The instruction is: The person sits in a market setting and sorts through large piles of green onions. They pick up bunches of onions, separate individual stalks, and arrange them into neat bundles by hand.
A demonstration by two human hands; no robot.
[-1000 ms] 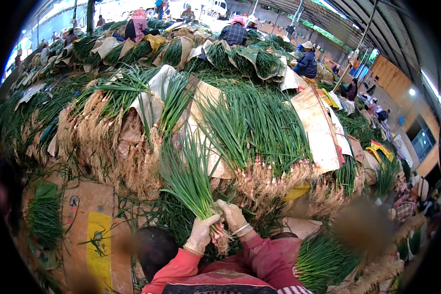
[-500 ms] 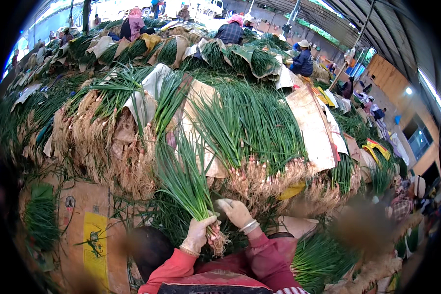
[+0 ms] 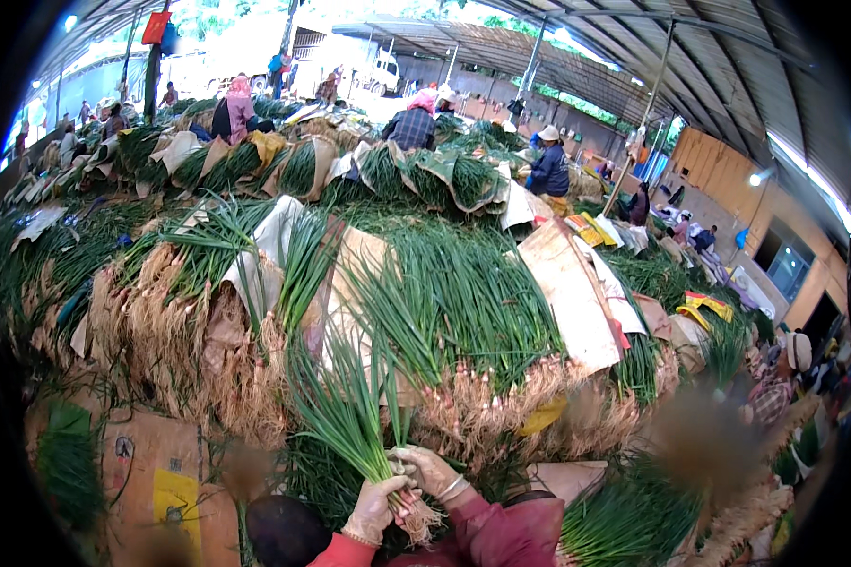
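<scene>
My gloved left hand (image 3: 373, 508) is closed around the lower stems of a bunch of green onions (image 3: 348, 416). The leaves fan up and to the left, while the pale bulbs and stringy roots stick out below the fist. My gloved right hand (image 3: 429, 470) meets the bunch from the right, its fingers bent and pressed together at the stems just above the left hand. A few leaves rise from beside those fingers, apart from the main fan. The right fingertips are partly hidden.
A long heap of green onions (image 3: 463, 293) lies ahead, roots toward me, with cardboard sheets (image 3: 572, 293) among it. More onions (image 3: 624, 515) lie at my right. Flattened cardboard (image 3: 151, 463) covers the ground at left. Several people, including one in dark blue (image 3: 550, 168), sit farther off.
My right hand has come in against the bunch, where before it was slightly apart from it. Both hands and the bunch sit lower in the picture, as the view has tilted up.
</scene>
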